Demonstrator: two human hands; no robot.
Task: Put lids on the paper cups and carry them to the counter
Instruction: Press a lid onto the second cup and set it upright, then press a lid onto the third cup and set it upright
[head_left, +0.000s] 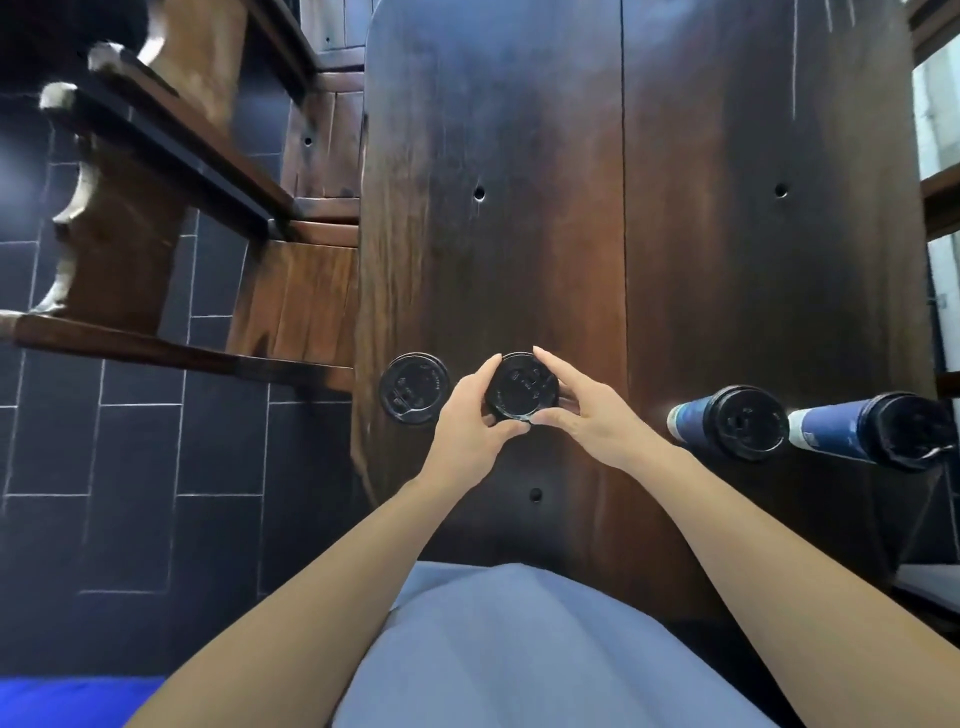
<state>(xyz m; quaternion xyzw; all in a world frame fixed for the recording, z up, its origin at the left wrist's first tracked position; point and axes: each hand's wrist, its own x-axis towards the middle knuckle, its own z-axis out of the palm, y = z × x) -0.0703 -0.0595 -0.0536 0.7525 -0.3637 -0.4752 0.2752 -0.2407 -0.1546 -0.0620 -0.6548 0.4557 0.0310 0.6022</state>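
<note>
I'm in the lidding step, working the middle cup: both hands are on the black lid (522, 387) sitting over a cup I can't see beneath it, just ahead of me on the dark wooden tabletop (571, 208). My left hand (470, 421) wraps the lid's rim from nine o'clock, thumb and fingers (491, 371) curled round its edge; my right hand (587, 413) pinches it from three o'clock, index reaching to about one o'clock on the rim and thumb underneath near five. So both sets of fingers are closed narrowly on the lid, not spread. Whether the rim is fully snapped down I cannot tell from here. At nine o'clock from this lid, just beside my left hand and near the tabletop's edge, stands another lidded cup (414, 388). Well off at three o'clock stand two blue cups, the nearer blue cup (727, 422) and the far blue cup (872, 431), both already capped in black. My judgement: the next move calls for even downward pressure round the whole rim until it seats, then a check, before any cup is lifted for the carry to the counter.
</note>
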